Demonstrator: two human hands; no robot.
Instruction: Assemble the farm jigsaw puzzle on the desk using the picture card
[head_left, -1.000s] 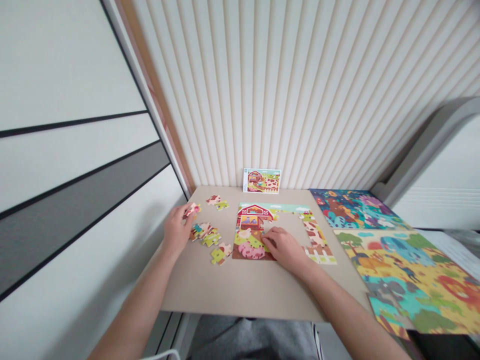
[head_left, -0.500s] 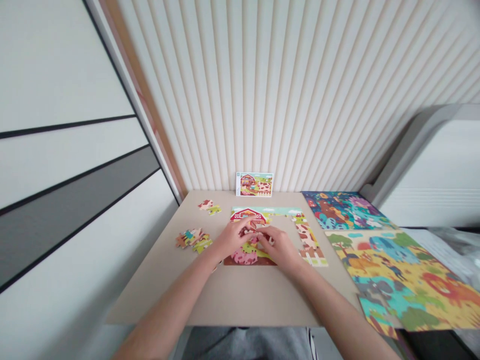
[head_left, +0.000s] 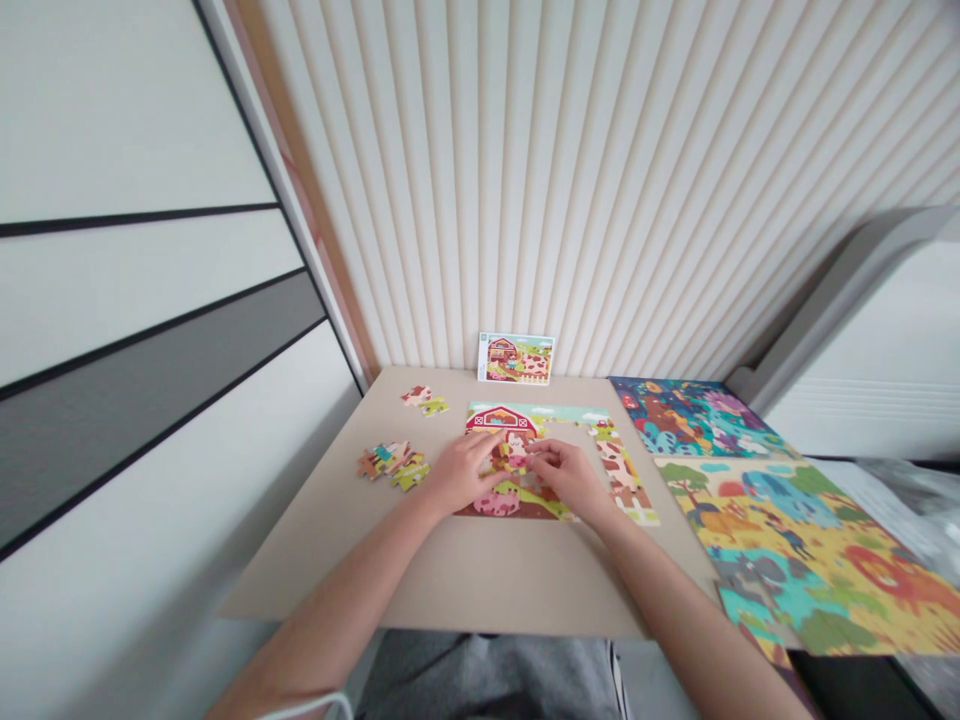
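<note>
A farm jigsaw puzzle lies partly assembled on the table, with a red barn at upper left, a pink pig below and cow pieces along the right side. Over its middle, my right hand pinches a puzzle piece with a white and pink animal face between thumb and fingertips. My left hand rests at the puzzle's left part, thumb and index finger spread on either side of that area. Whether the left fingertips touch the piece is hard to see. Both hands cover some of the puzzle.
Loose puzzle pieces lie left of my hands, and a smaller group of pieces farther back. A picture card stands against the ribbed wall. To the right are a dark blue puzzle and a safari puzzle.
My right hand has drawn a little away from the left, and the piece with the animal face now shows between them. The left fingers have spread apart. The view has shifted slightly.
</note>
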